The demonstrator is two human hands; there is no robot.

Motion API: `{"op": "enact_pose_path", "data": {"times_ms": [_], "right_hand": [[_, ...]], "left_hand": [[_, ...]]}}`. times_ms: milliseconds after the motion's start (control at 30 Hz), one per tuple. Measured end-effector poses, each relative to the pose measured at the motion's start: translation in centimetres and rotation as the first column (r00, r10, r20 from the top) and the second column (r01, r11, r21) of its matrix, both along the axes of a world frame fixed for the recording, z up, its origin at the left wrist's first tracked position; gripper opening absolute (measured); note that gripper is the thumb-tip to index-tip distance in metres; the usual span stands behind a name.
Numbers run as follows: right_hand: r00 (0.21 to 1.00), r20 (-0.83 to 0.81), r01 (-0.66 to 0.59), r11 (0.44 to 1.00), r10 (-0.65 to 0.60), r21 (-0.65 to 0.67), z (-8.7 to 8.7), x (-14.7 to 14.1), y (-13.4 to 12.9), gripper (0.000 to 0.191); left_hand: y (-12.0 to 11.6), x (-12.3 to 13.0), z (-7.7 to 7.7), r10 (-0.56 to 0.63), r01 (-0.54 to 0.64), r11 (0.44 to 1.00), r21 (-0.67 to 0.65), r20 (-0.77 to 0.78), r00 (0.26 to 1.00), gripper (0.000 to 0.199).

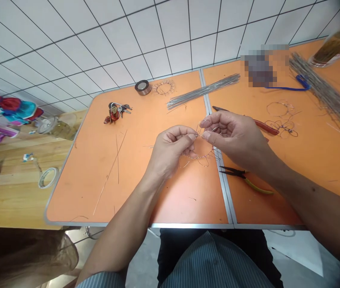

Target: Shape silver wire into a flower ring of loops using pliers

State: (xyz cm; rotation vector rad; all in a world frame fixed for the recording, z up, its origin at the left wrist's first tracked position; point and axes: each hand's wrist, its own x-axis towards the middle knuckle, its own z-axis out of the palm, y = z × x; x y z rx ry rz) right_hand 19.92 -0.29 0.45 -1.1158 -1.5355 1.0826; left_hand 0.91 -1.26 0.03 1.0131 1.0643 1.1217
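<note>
Both hands meet over the seam of the orange table (97,160), around a thin wire ring with small loops (202,161). My left hand (171,150) pinches the ring's left side between thumb and fingertips. From the right, my right hand (232,134) has thumb and index finger closed on the wire near the top of the ring; its other fingers are curled. The fine wire between the fingertips is hard to make out. Black-nosed pliers with a yellow handle (258,187) lie just below my right hand. Pliers with red handles (266,127) are partly hidden behind it.
Straight wires (202,92) lie bundled at the back, beside a tape roll (142,87) and a looped wire ring (163,88). Keys (117,113) sit at the left. More wire shapes (284,127) and a thick wire bundle (326,90) are on the right.
</note>
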Motion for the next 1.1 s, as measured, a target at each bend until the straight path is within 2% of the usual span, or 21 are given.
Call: {"op": "enact_pose_path", "data": {"times_ms": [233, 467, 867, 1100], "right_hand": [[0.999, 0.026, 0.045, 0.999, -0.045, 0.002, 0.6, 0.2, 0.0, 0.012], [1.000, -0.004, -0.030, 0.997, 0.030, -0.075, 0.6, 0.6, 0.3, 0.005], [0.992, -0.074, -0.104, 0.993, 0.100, -0.054, 0.0, 0.9, 0.6, 0.016], [0.987, -0.079, -0.143, 0.989, 0.140, -0.039, -0.1, 1.1, 1.0, 0.026]], "left_hand": [[-0.2, 0.0, 0.0, 0.026, -0.025, 0.999, 0.021, -0.039, 0.999, 0.006], [-0.6, 0.2, -0.1, 0.045, -0.039, 0.995, 0.097, -0.060, 0.997, 0.002], [-0.7, 0.5, -0.1, 0.011, -0.009, 0.997, 0.077, -0.023, 1.000, 0.011], [-0.9, 0.7, 0.1, 0.019, -0.016, 0.996, 0.086, -0.025, 1.000, 0.009]]}}
